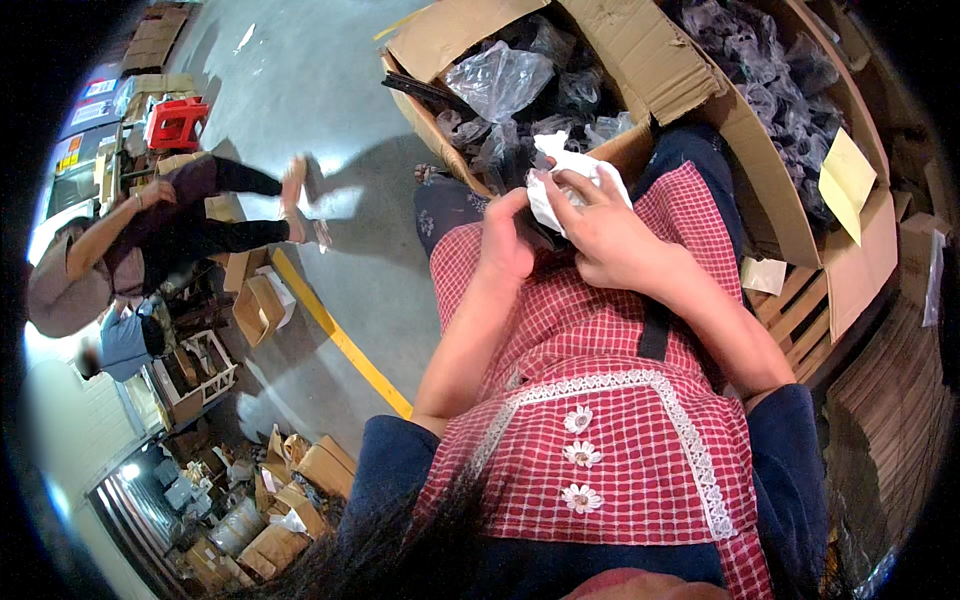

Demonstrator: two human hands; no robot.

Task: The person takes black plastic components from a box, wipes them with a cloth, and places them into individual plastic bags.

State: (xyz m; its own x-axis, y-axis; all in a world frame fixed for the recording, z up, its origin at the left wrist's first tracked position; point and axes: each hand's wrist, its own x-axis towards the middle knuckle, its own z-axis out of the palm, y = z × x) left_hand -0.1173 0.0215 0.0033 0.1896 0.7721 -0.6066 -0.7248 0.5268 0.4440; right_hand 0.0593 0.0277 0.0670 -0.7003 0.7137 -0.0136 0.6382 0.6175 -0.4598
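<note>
In front of my lap, both hands are close together around a crumpled white cloth or paper wipe [607,172]. My right hand [612,240] has its fingers bent over the wipe and presses on it. My left hand [508,237] is closed at the wipe's left side, thumb up; its fingers are mostly hidden. A small dark part shows between the palms, too covered to name. Just beyond my hands stands an open cardboard box [640,50] with clear plastic bags [500,80] of dark items.
A second large carton [765,165] of bagged items stands at the right, by a wooden pallet [800,315]. A yellow paper [846,185] hangs on its edge. At left, a person [150,215] walks near a red stool [177,123]. A yellow line [340,335] crosses the floor.
</note>
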